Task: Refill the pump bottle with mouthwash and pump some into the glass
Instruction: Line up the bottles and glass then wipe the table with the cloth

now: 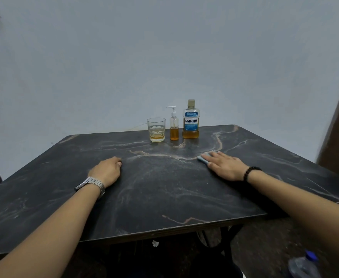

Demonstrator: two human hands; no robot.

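Beyond both hands, near the far edge of the counter (164,187), stands the pump bottle (174,125), upright with its white pump head on and amber liquid filling roughly its lower third. Just beside it, toward the left hand's side, sits a clear glass (156,129) with a shallow layer of the same amber liquid. On its other side stands the mouthwash bottle (191,120), capped, blue-labelled, with amber liquid only near its bottom. All three are well apart from the hands. Left hand (107,171) rests on the counter with fingers curled under, holding nothing; a metal watch (91,185) is on its wrist. Right hand (224,164) lies flat, fingers straight, pressing on a light blue cloth (202,158); a dark bead bracelet (250,172) circles its wrist.
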